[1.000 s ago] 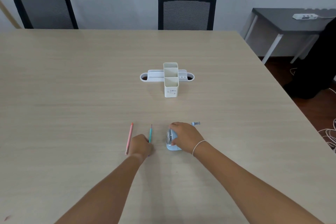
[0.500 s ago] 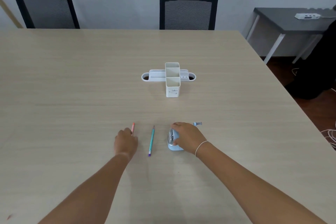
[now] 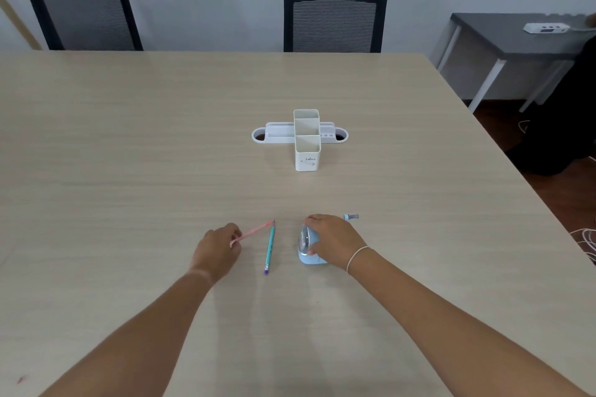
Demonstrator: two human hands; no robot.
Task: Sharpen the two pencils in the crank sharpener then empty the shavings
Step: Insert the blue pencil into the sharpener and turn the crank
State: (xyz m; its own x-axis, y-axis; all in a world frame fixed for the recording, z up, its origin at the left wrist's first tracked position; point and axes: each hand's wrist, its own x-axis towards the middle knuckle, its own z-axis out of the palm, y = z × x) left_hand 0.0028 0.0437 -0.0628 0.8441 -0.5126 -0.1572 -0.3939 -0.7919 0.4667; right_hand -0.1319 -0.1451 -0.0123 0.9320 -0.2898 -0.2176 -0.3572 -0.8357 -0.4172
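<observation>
My left hand (image 3: 219, 250) holds a pink pencil (image 3: 253, 231) by its near end, lifted and blurred, its tip pointing right toward the sharpener. A teal pencil (image 3: 269, 246) with a purple eraser lies flat on the table just right of that hand. My right hand (image 3: 333, 242) rests over the light-blue crank sharpener (image 3: 305, 246), gripping its body. The sharpener's crank handle (image 3: 351, 217) sticks out behind the hand. The sharpener's right side is hidden by my fingers.
A white desk organiser (image 3: 307, 142) stands mid-table, beyond the pencils. Two black mesh chairs (image 3: 333, 22) sit at the far edge of the wooden table (image 3: 129, 155). A grey side table (image 3: 516, 39) with a power strip stands at the right; cables lie on the floor.
My left hand moved left from the teal pencil to the pink one, closed on it and swung its tip right. My right hand stayed on the sharpener.
</observation>
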